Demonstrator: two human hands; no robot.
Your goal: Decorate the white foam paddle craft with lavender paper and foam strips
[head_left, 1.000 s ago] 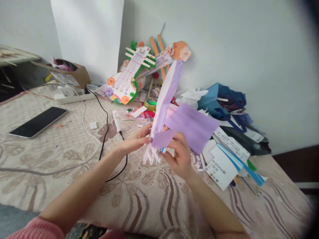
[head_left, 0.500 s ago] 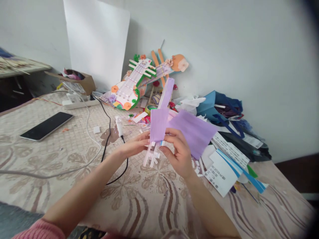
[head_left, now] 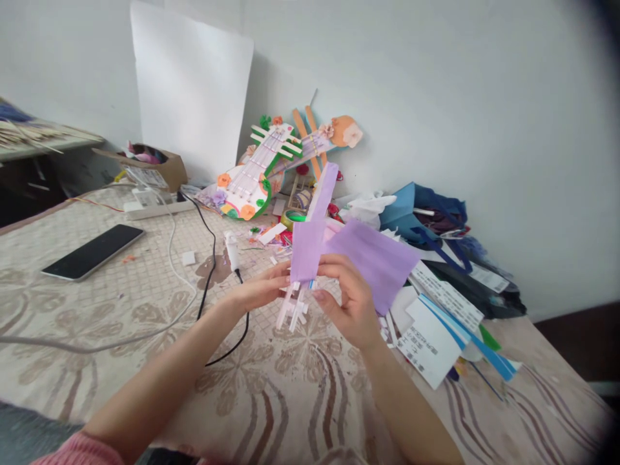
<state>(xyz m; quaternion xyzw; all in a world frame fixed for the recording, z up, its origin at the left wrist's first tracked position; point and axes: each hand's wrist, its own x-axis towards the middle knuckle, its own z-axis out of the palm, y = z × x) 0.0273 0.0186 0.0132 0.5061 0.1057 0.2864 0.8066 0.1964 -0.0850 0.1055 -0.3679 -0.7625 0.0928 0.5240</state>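
Observation:
Between my hands is a small paper craft model [head_left: 308, 252], with a purple panel in the middle, a long purple strip rising behind it and narrow white strips at its lower end. My left hand [head_left: 264, 288] grips its left side, the fingertips partly behind the panel. My right hand [head_left: 346, 294] closes on the right edge, thumb low and fingers reaching behind the purple paper. A larger purple sheet [head_left: 372, 261] lies just beyond my right hand. The white glue gun [head_left: 232, 252] with its black cord rests beyond my left hand.
Decorated paper instruments [head_left: 252, 171] lean at the back. A black phone [head_left: 94, 252] lies at left, near a power strip [head_left: 157, 208] and open cardboard box [head_left: 159, 169]. Printed cards [head_left: 431, 345] and a blue bag [head_left: 421, 213] crowd the right. Cords cross the patterned tablecloth [head_left: 271, 394].
The whole scene sits slightly lower in view as the camera shifts. My hands keep the same hold on the paper model, which looks almost unchanged.

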